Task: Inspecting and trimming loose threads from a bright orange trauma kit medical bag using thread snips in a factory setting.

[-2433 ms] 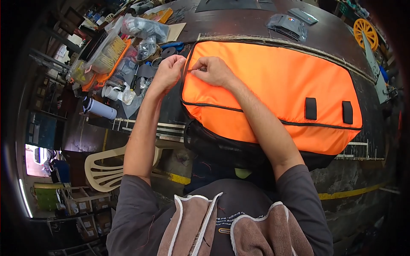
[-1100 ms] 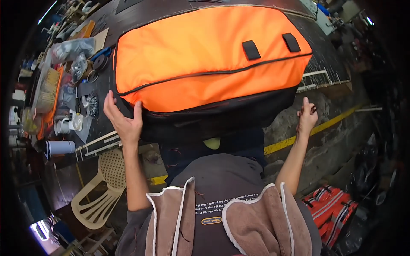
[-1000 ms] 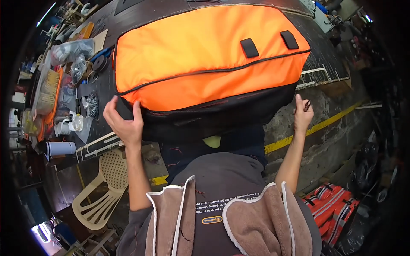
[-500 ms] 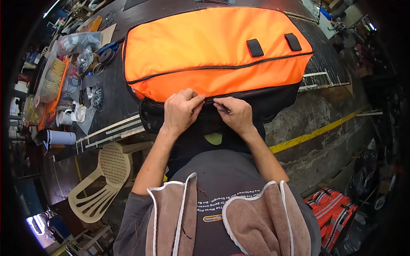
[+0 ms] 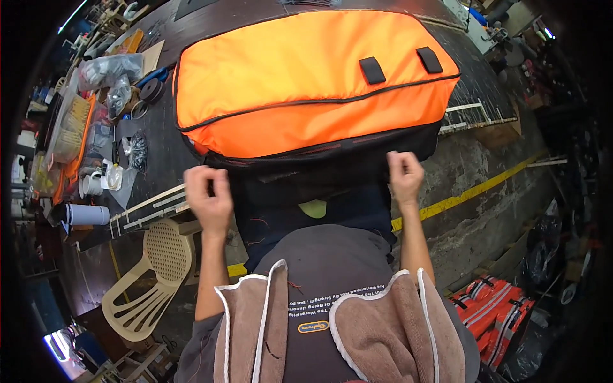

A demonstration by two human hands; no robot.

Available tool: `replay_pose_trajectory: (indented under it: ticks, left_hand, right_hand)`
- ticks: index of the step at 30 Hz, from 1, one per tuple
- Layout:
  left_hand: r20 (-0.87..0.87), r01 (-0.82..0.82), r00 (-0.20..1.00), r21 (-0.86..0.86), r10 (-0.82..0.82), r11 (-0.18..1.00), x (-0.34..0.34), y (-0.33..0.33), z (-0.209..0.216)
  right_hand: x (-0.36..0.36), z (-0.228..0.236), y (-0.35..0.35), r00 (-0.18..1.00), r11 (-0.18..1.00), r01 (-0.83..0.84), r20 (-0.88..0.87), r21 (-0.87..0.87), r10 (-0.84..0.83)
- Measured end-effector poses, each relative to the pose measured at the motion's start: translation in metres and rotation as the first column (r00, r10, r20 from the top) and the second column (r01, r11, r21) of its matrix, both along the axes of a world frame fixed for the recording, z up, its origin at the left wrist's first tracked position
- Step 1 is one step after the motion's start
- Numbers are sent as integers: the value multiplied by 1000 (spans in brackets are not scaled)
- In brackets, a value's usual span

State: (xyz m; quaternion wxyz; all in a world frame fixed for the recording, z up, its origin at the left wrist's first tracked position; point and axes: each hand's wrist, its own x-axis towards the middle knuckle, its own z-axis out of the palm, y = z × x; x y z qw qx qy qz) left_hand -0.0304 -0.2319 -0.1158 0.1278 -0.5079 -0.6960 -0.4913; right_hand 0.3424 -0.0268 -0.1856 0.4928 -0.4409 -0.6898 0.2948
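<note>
Bag: big orange bag [image 5: 306, 83] w/ black base lies flat on the dark workbench [image 5: 472, 83], filling the 12 o'clock half of view; near edge hangs at the bench lip, just above your lap.
Left hand: your left hand [image 5: 207, 198], at 9 o'clock of the bag's near edge, fingers curled shut, pinching the black fabric at the near-left corner.
Right hand: your right hand [image 5: 403, 175], at 3 o'clock end of same edge, closed into a loose fist on the black hem; exact pinch can't be seen, fingers face away.
Straps: two black tabs [image 5: 371, 70] on top panel, toward 1 o'clock.
Clutter: tools, plastic bags, tray [image 5: 70, 127] at 10 o'clock, close to the bag's left end.
Below: plastic chair [image 5: 159, 268] at 8 o'clock, floor w/ yellow line at 4 o'clock.
Risk: uneven pull btwn hands could skew the bag; left end may sweep clutter off. Thin pinch on slick fabric could slip. Bag may slide off the lip if dragged too far.
</note>
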Motion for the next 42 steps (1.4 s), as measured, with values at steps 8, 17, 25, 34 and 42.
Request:
replay_pose_trajectory:
  ticks: [8, 17, 25, 34, 42]
  left_hand:
    - [411, 106, 903, -489, 121, 866, -41, -56, -75]
    - [909, 369, 364, 60, -204, 927, -9, -53, -44]
    - [456, 212, -347, 890, -820, 405, -39, -36, 7]
    - [567, 374, 118, 735, -815, 565, -54, 27, 40]
    - [705, 373, -86, 677, -704, 634, -120, 91, 68]
  right_hand:
    - [91, -46, 95, 928, 920, 313, -133, -237, -349]
    - [90, -56, 103, 915, 860, 284, -148, -424, -376]
    - [100, -66, 69, 886, 628, 60, -248, -775, -391]
    - [113, 19, 92, 469, 832, -383, -860, -402, -200]
    - [75, 116, 234, 638, 931, -351, -754, -102, 158]
